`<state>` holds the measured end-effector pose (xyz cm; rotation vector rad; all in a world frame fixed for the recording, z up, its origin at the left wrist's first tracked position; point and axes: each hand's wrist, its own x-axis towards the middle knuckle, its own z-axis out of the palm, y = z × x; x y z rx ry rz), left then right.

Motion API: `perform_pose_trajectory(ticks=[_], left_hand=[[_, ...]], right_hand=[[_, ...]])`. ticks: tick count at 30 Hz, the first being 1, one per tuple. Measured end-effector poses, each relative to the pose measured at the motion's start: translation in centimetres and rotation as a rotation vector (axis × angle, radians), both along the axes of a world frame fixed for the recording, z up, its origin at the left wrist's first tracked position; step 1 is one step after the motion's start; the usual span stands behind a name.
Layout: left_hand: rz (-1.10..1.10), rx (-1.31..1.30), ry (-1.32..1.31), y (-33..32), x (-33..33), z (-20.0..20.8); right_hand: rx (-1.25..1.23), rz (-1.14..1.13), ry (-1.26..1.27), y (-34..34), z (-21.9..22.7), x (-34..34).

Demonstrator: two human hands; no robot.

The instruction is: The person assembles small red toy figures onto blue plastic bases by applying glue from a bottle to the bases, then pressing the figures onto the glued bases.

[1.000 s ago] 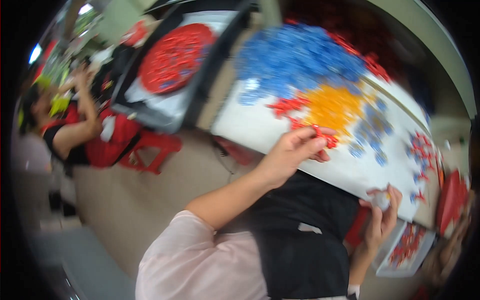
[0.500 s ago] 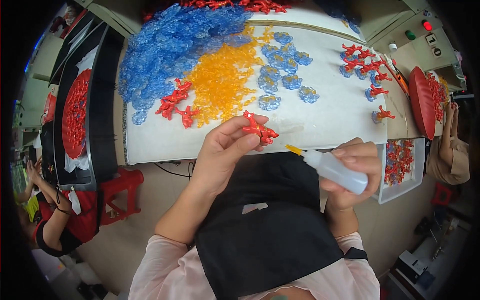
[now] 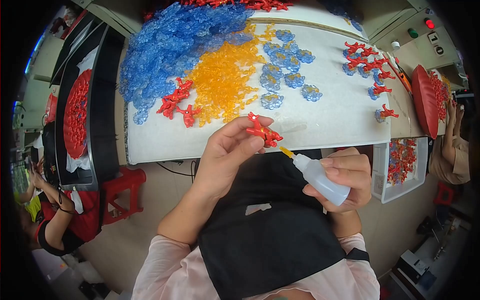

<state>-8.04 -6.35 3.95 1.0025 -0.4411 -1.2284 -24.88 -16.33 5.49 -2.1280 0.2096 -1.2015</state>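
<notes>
In my left hand, a small glossy red toy figure is pinched between thumb and fingers just over the table's front edge. My right hand grips a translucent white squeeze bottle, tilted so its yellow nozzle points up and left. The tip is close to the figure's lower right end, with a small gap between them. Beyond my left hand lie several loose red figures, next to a heap of small orange-yellow clear pieces. Several blue clear cloud-shaped bases with yellow bits lie right of that heap.
A large mound of blue clear pieces covers the table's far left. Red figures on blue bases stand along the right side. A white bin of parts sits at right, near a red tray. People work at both sides.
My right hand has brought the bottle left, so its nozzle is nearer the red figure and points more steeply upward. My left hand keeps the figure nearly in place.
</notes>
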Motion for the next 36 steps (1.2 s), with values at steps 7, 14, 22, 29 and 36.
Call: perform_pose_trajectory(ticks=[7,14,22,29,36], left_hand=[[-0.012,0.013,0.003,0.10,-0.10,0.15],[-0.005,0.033,-0.005,0.10,-0.18,0.03],[-0.044,0.033,0.004,0.05,-0.03,-0.14],[-0.012,0.019,0.020,-0.15,-0.17,-0.38],[-0.061,0.035,0.150,-0.07,-0.02,-0.47]], right_hand=[[-0.021,0.006,0.004,0.02,0.01,0.04],[-0.028,0.020,0.017,-0.09,-0.16,-0.01],[-0.026,0.011,0.035,-0.15,-0.07,0.02],[-0.015,-0.024,-0.015,-0.15,-0.40,-0.54],[-0.038,-0.051,-0.020,-0.33,-0.59,-0.68]])
